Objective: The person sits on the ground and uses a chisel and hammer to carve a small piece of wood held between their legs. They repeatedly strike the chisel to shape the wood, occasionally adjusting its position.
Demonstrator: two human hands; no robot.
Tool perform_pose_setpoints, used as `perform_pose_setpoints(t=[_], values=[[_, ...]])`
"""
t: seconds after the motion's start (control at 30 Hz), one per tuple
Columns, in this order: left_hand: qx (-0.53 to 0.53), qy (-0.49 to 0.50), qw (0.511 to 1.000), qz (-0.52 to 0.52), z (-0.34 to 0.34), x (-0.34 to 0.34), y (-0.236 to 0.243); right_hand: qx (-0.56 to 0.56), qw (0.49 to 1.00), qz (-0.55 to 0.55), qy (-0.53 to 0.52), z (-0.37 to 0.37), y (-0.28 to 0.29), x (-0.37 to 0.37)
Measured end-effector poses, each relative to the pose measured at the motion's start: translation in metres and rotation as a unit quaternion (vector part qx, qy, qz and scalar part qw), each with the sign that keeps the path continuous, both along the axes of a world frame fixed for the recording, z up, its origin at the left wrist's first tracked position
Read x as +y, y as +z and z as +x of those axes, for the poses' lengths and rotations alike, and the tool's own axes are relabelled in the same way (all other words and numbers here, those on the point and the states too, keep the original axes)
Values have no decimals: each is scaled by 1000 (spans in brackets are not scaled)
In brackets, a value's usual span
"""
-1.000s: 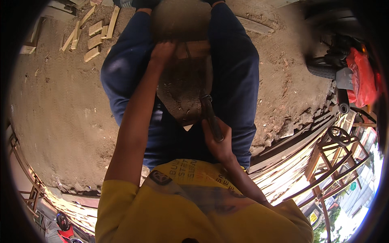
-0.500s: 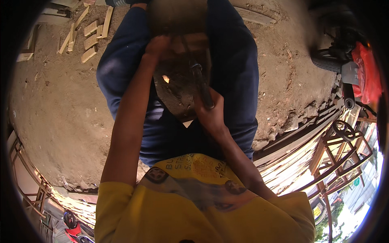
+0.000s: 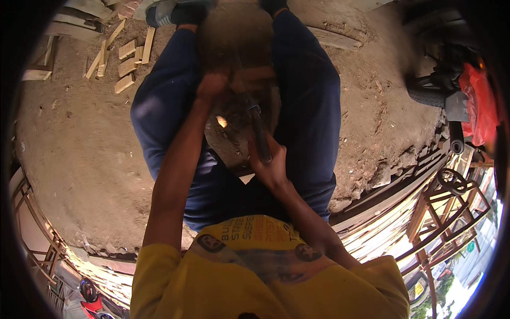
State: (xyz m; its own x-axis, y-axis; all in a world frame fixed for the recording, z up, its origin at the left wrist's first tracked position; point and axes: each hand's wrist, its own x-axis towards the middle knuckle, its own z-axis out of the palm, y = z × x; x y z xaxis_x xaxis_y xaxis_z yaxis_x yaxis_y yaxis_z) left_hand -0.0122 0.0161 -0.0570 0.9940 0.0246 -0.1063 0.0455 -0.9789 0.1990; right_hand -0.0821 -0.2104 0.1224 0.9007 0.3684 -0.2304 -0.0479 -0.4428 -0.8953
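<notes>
The fingers of the right hand (image 3: 270,164) are wrapped around the dark handle of a tool (image 3: 261,139). The handle leans a little, with its top toward the left. A shiny ring (image 3: 253,108) sits at the top of the handle. From there a thin part goes up to a brown piece of wood (image 3: 259,74) between the knees. It is too dim to tell if the thin part touches the wood.

The left hand (image 3: 213,85) is at the left end of the wood. It is blurry, so I cannot tell if its fingers are open or closed.

Just below the left hand is a small bright spot (image 3: 221,121). Dark blue pants (image 3: 308,106) are on both sides, and a yellow shirt (image 3: 265,290) is below.

Farther out, small pale wood blocks (image 3: 127,66) lie on the brown dirt ground (image 3: 90,143) at the upper left, near a shoe (image 3: 160,13). A long board (image 3: 336,39) lies at the upper right. Far to the right are a red plastic bag (image 3: 477,106) and a black tire (image 3: 427,97).
</notes>
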Motion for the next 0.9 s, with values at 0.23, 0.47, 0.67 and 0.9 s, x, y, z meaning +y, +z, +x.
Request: perform_pose_setpoints(t=[0.23,0.47,0.67,0.9], values=[[95,-29,983,-154,10,7,48,1,1000,15,-7,4,10,-1],[172,-50,959,-219,21,17,21,37,999,27,-23,16,-12,1],[74,-55,967,-236,13,24,16,10,997,51,-50,17,-30,2],[44,-34,968,-244,12,21,24,47,995,68,-52,19,-31,-3]])
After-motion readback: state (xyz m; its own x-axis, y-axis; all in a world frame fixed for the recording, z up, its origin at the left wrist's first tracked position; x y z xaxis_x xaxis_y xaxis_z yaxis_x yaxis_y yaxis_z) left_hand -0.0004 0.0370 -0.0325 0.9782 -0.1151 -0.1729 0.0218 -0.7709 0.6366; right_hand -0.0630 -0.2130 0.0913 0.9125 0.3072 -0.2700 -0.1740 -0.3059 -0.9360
